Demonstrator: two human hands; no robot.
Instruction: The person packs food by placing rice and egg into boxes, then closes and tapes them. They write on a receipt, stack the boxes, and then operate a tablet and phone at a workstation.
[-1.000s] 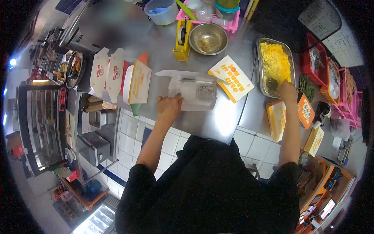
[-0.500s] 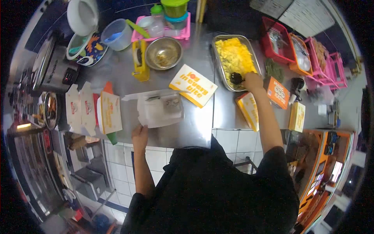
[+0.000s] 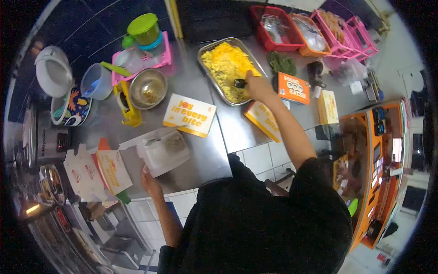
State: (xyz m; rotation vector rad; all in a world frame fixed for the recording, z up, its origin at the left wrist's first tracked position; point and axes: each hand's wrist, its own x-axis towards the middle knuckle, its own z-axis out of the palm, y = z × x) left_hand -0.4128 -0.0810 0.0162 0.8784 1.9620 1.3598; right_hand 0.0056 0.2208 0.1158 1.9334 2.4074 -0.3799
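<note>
My right hand (image 3: pixel 261 87) is closed round a black scoop (image 3: pixel 239 83), its head down in the yellow, crumbly food (image 3: pixel 230 64) at the near part of a steel tray (image 3: pixel 203 45). At the near left edge of an open white food box (image 3: pixel 160 160), my left hand (image 3: pixel 151 181) has its fingers closed on the rim. Something greyish lies inside that box; I cannot make out what. Just beyond it sits a closed "joy in every bite" box (image 3: pixel 190 115). Another printed box (image 3: pixel 263 121) lies partly under my right forearm.
A steel bowl (image 3: pixel 148 89) and a yellow tape dispenser (image 3: pixel 127 107) stand at the left. Unfolded cartons (image 3: pixel 86 173) lie near the left edge. Behind the tray are a red basket (image 3: pixel 276 41) and an orange box (image 3: pixel 293 89). A pink tray (image 3: pixel 168 50) holds lidded tubs.
My view has turned, so the counter appears shifted left and tilted. The scoop has tipped and moved slightly within the food. My left hand stays at the open box's edge.
</note>
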